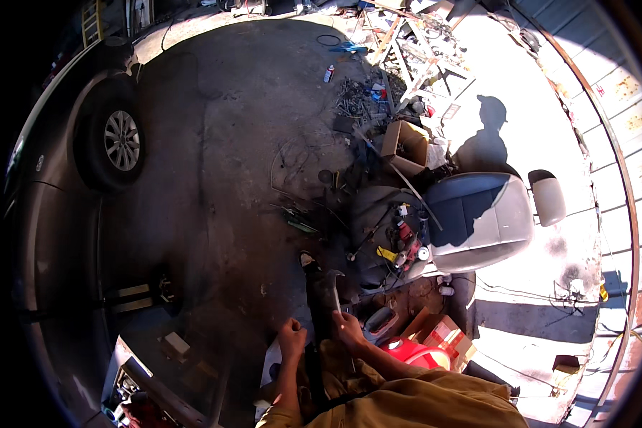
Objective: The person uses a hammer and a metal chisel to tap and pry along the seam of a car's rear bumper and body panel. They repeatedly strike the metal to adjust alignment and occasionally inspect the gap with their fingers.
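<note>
My right hand is wrapped round the pale handle of a hammer, its curved head pointing up and away from me. The lower end of the handle passes below my fist, in front of my tan clothing. To the left, my left hand is curled closed at about the same height, apart from the hammer. Whatever is in its fingers, if anything, is hidden. Just beyond the hands, a dark shoe stands on the concrete floor.
A grey car seat stands at the right, loaded with tools. A cardboard box is behind it; a red container is near my right arm. A dark car lines the left. Scrap and cables litter the far right floor.
</note>
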Motion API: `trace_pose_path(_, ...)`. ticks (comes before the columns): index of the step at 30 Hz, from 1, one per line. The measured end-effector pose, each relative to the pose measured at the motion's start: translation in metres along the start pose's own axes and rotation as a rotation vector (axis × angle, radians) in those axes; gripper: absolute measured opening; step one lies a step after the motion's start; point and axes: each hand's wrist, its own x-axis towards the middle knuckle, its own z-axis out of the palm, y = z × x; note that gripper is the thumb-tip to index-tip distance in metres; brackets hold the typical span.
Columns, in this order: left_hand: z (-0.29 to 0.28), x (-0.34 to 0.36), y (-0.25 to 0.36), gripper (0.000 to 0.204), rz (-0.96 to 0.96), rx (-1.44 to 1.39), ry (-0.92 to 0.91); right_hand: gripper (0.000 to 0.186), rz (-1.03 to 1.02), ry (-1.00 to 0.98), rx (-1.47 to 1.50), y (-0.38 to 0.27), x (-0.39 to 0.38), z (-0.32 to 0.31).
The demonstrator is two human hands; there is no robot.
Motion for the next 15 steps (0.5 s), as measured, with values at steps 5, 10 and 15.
trace_pose_path(5,0.014,0.05,0.017,0.023,-0.53,-0.364,0.16,0.042,0.133,-0.034,-0.387,-0.077,0.076,-0.02)
trace_pose_path(10,0.046,0.113,0.06,0.023,-0.635,-0.769,0.081,0.052,0.12,-0.068,-0.766,-0.092,0.128,-0.059)
trace_pose_path(15,0.105,0.195,0.02,0.016,-0.693,-0.904,0.025,0.051,0.272,0.0,-0.862,-0.104,0.15,-0.066)
